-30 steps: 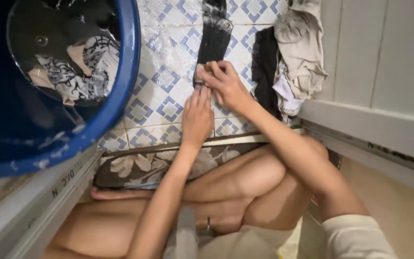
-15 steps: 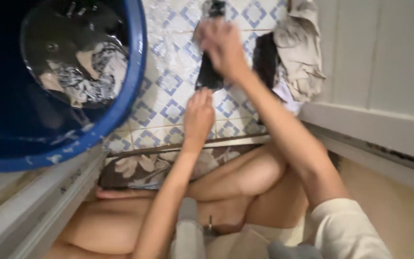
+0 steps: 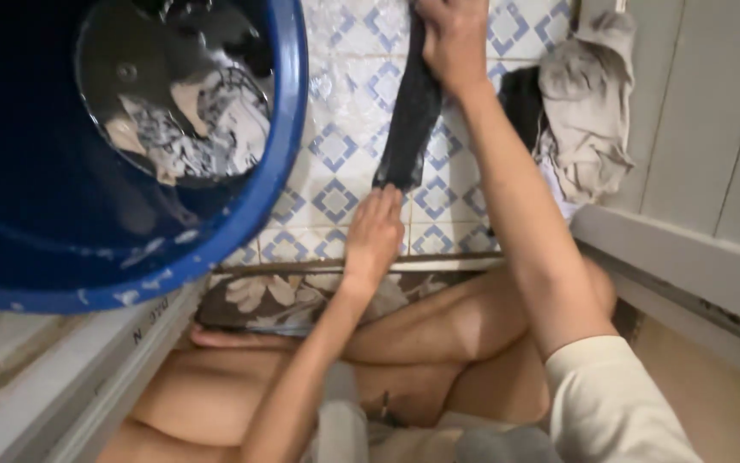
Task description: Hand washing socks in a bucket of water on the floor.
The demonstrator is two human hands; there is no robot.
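Right hand (image 3: 454, 39) raised, fingers clenched; left hand (image 3: 374, 236) lower, fingertips pinching.
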